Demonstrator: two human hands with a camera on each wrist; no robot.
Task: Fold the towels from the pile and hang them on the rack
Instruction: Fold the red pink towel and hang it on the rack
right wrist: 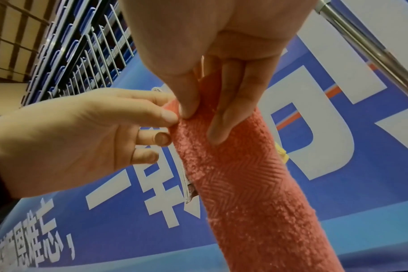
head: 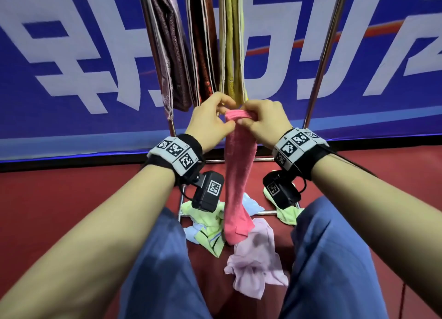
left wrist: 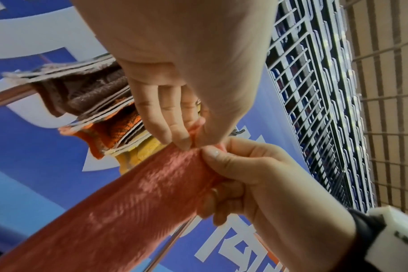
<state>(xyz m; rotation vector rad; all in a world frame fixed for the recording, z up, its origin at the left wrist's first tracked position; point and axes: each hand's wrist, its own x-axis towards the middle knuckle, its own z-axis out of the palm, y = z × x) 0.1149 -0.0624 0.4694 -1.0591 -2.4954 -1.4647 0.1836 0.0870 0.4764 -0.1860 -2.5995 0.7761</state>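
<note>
A blue banner [head: 71, 55] with large white characters fills the upper half of the head view, and a red floor [head: 59, 199] runs across the lower half. In front of the banner stands the chrome rack [head: 323, 62], its uprights rising at centre-left and centre-right of the frame; three folded towels hang from it at top centre: a brownish one [head: 167, 55], a rust-orange one [head: 203, 43] and a yellow one [head: 233, 43], side by side. At lower centre, between the person's knees, lies the pile [head: 253, 254] of loose towels in lilac, pale green and light blue. The pink towel [head: 239, 175] hangs as a narrow band at the middle of the frame, its long axis running straight down from the hands, its lower end reaching the pile. Its top edge is bunched and held just below the hanging towels. The left hand [head: 210, 120] pinches the top corner between thumb and forefinger, its other fingers curled loosely beside the cloth; the right hand [head: 263, 120] pinches the same top edge from the other side, thumb in front and fingers behind. The two hands touch at the towel's top, about equally near the rack, so either could carry it. The free rail seems to lie up and to the right of the yellow towel, so the lift probably goes upward and rightward, with the towel's length trailing below.
</note>
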